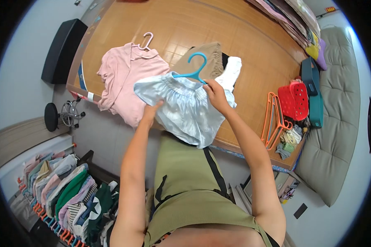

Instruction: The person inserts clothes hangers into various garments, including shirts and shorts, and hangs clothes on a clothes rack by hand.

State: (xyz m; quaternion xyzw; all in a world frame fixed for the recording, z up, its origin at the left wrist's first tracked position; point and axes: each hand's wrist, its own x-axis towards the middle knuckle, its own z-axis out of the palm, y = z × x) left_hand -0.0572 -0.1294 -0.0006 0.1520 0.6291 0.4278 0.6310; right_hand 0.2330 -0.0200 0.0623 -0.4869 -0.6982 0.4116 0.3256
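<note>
A shiny light blue skirt (185,109) with a gathered waistband hangs on a blue hanger (192,74), held over the near edge of the wooden platform. My right hand (215,94) pinches the waistband at the hanger's right end. On the other side, my left hand (153,112) is closed on the skirt's left edge, its fingertips partly hidden by the cloth. A pink short-sleeved shirt (125,78) lies to the left on a pale pink hanger (146,41). Behind the skirt are a folded tan garment (206,57) and a white garment (231,72), both partly covered.
Orange hangers (272,119) lie on the right of the wooden platform (251,29), near a red basket (293,101), teal bins (310,76) and small crumpled cloths (290,140). Many hung clothes (70,189) stand at lower left. A black stool (51,116) is beside the platform.
</note>
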